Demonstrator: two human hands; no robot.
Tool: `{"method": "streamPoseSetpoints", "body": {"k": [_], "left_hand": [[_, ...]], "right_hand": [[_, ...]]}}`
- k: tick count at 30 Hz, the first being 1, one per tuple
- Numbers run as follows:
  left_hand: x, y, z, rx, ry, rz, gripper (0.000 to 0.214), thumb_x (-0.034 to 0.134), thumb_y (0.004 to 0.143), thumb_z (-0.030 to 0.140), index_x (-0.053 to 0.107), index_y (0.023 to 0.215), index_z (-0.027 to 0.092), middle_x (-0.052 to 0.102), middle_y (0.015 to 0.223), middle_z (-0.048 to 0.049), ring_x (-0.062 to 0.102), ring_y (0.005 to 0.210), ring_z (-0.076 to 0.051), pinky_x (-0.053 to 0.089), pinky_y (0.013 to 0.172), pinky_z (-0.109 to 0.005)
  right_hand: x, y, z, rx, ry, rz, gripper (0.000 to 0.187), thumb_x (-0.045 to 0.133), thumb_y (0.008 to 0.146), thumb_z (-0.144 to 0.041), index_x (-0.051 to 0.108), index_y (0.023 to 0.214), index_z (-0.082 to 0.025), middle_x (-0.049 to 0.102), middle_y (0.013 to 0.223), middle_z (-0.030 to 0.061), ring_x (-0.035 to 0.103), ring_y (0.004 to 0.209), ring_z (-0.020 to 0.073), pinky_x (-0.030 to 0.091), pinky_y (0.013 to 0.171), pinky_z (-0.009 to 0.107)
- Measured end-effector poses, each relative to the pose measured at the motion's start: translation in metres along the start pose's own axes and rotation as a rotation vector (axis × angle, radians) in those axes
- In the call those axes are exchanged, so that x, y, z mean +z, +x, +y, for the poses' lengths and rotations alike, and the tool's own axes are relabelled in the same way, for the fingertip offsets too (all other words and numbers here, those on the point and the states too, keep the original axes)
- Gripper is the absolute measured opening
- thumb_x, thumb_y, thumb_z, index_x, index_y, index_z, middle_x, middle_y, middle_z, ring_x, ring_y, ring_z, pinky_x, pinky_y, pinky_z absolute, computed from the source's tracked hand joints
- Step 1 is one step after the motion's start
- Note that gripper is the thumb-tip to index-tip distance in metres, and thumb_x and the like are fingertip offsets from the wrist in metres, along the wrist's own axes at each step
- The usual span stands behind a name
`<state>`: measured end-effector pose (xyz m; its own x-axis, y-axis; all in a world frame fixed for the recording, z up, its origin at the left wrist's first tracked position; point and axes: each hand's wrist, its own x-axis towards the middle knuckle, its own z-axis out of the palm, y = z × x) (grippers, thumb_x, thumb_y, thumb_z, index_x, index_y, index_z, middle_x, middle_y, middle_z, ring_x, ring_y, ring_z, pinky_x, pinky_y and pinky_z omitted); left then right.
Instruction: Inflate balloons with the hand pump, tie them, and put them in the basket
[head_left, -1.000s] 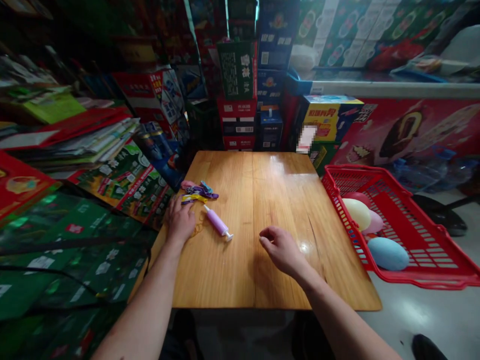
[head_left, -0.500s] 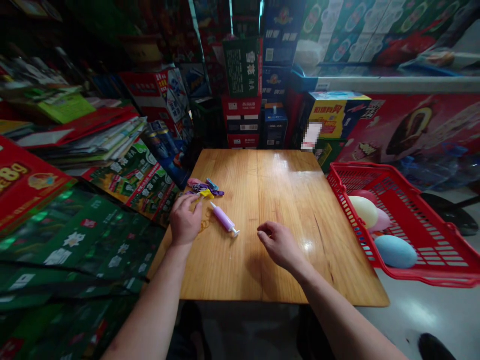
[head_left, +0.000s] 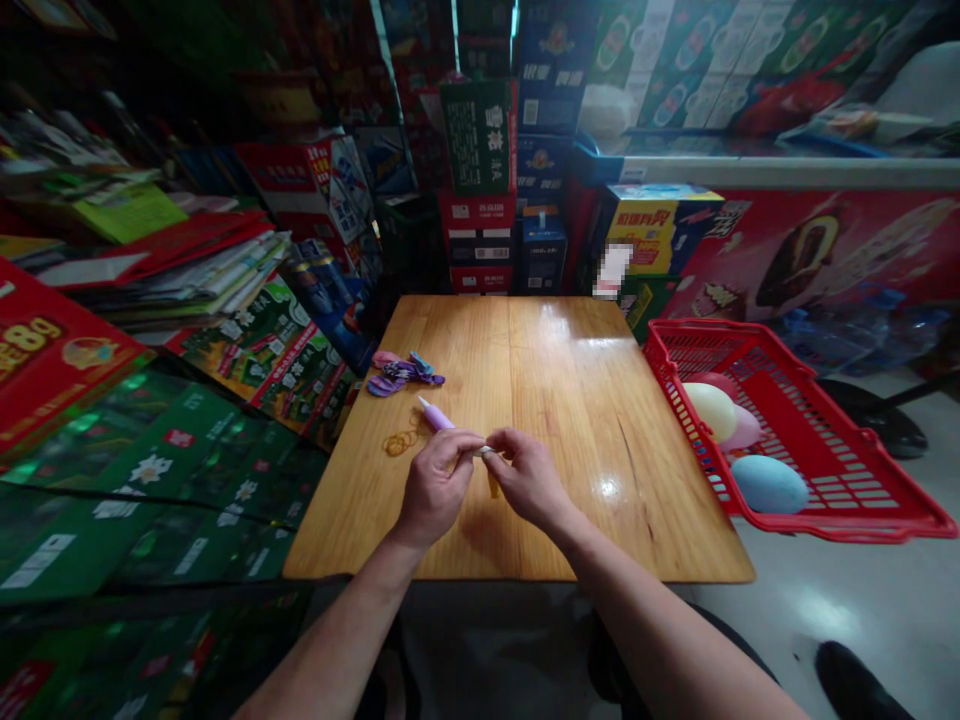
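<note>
My left hand and my right hand meet above the wooden table, fingers closed in a pinch. Below the right fingers hangs a bit of a limp yellow balloon; the rest is covered by the fingers. A small pale piece shows between the fingertips; whether it is the pump's handle I cannot tell. Behind the left hand lies a purple balloon pump, its white nozzle pointing away to the left and its rear end hidden. Several thin yellowish rubber bands lie left of it. Farther back is a pile of deflated balloons, purple, pink and blue.
The table has a red plastic basket at its right, with inflated balloons inside, among them a blue one and a cream one. Stacked green cartons crowd the left side. More boxes stand behind the table.
My left hand has moved from the balloon pile to the right, and the yellow balloon has left the pile. My right hand has come slightly left to meet it. The pump stays on the table.
</note>
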<state>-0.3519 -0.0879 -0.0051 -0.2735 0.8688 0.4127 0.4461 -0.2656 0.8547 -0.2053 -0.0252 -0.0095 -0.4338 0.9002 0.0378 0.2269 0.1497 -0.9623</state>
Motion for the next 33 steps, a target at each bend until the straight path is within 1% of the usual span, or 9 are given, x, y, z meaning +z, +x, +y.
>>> {"method": "streamPoseSetpoints", "body": {"k": [2, 4, 6, 9, 14, 18, 24, 30, 33], "left_hand": [[0.001, -0.001, -0.004, -0.123, -0.086, 0.045, 0.015, 0.067, 0.089, 0.028, 0.075, 0.101, 0.025, 0.072, 0.104, -0.0068, 0.068, 0.099, -0.025, 0.054, 0.095, -0.042], [0.003, -0.001, -0.008, -0.266, -0.192, 0.078, 0.030, 0.072, 0.086, 0.034, 0.072, 0.114, 0.024, 0.072, 0.110, -0.0078, 0.069, 0.096, -0.024, 0.057, 0.089, -0.040], [0.005, -0.004, -0.011, -0.404, -0.306, 0.011, 0.042, 0.075, 0.084, 0.040, 0.069, 0.122, 0.023, 0.071, 0.114, -0.0092, 0.069, 0.095, -0.024, 0.057, 0.084, -0.038], [0.010, -0.009, -0.015, -0.540, -0.422, -0.111, 0.039, 0.070, 0.087, 0.047, 0.075, 0.113, 0.019, 0.074, 0.105, -0.0099, 0.070, 0.091, -0.023, 0.056, 0.083, -0.037], [0.011, -0.005, -0.022, -0.597, -0.413, 0.089, 0.037, 0.072, 0.084, 0.050, 0.078, 0.098, 0.017, 0.075, 0.093, -0.0076, 0.067, 0.081, -0.019, 0.051, 0.073, -0.030], [0.003, 0.003, -0.023, -0.667, -0.544, 0.195, 0.038, 0.078, 0.078, 0.051, 0.075, 0.096, 0.017, 0.073, 0.089, -0.0064, 0.067, 0.078, -0.017, 0.050, 0.072, -0.029], [0.007, -0.013, -0.017, -0.880, -0.840, -0.015, 0.033, 0.077, 0.080, 0.047, 0.073, 0.092, 0.018, 0.073, 0.091, -0.0085, 0.068, 0.079, -0.018, 0.049, 0.071, -0.030], [-0.003, -0.007, -0.022, -0.827, -0.788, 0.189, 0.037, 0.079, 0.077, 0.047, 0.075, 0.098, 0.017, 0.074, 0.099, -0.0090, 0.067, 0.082, -0.017, 0.045, 0.068, -0.027], [-0.008, -0.007, -0.021, -0.845, -0.850, 0.132, 0.034, 0.080, 0.078, 0.045, 0.075, 0.096, 0.016, 0.073, 0.094, -0.0080, 0.066, 0.080, -0.017, 0.045, 0.070, -0.028]], "right_hand": [[0.005, -0.001, -0.001, 0.177, 0.181, -0.067, 0.019, 0.064, 0.088, -0.038, 0.060, 0.082, -0.020, 0.067, 0.074, 0.0026, 0.065, 0.068, 0.0171, 0.050, 0.059, 0.028], [0.009, -0.001, -0.002, 0.291, 0.369, -0.105, 0.024, 0.066, 0.088, -0.042, 0.057, 0.082, -0.020, 0.066, 0.072, 0.0009, 0.065, 0.064, 0.0153, 0.048, 0.056, 0.025], [0.010, -0.001, -0.004, 0.322, 0.485, -0.117, 0.028, 0.068, 0.086, -0.045, 0.056, 0.084, -0.020, 0.066, 0.073, 0.0001, 0.066, 0.066, 0.0143, 0.049, 0.058, 0.024], [0.011, -0.001, -0.004, 0.301, 0.487, -0.104, 0.031, 0.070, 0.085, -0.048, 0.057, 0.084, -0.020, 0.065, 0.071, -0.0012, 0.063, 0.061, 0.0120, 0.047, 0.057, 0.023], [0.015, 0.000, 0.002, 0.293, 0.371, -0.109, 0.024, 0.071, 0.084, -0.040, 0.059, 0.089, -0.020, 0.066, 0.073, -0.0009, 0.062, 0.059, 0.0122, 0.046, 0.054, 0.023], [0.021, 0.000, 0.008, 0.302, 0.292, -0.086, 0.016, 0.070, 0.081, -0.030, 0.059, 0.083, -0.019, 0.062, 0.068, -0.0019, 0.063, 0.057, 0.0131, 0.046, 0.051, 0.023], [0.027, 0.001, 0.008, 0.253, 0.314, -0.078, 0.013, 0.067, 0.084, -0.031, 0.064, 0.084, -0.018, 0.062, 0.066, -0.0018, 0.056, 0.054, 0.0106, 0.042, 0.050, 0.022], [0.037, 0.004, 0.005, 0.250, 0.300, -0.094, 0.011, 0.066, 0.082, -0.028, 0.064, 0.079, -0.017, 0.060, 0.063, -0.0022, 0.053, 0.052, 0.0100, 0.040, 0.048, 0.022], [0.044, 0.008, 0.005, 0.246, 0.332, -0.087, 0.017, 0.065, 0.084, -0.032, 0.062, 0.076, -0.017, 0.059, 0.060, -0.0021, 0.053, 0.051, 0.0107, 0.040, 0.047, 0.022]]}}
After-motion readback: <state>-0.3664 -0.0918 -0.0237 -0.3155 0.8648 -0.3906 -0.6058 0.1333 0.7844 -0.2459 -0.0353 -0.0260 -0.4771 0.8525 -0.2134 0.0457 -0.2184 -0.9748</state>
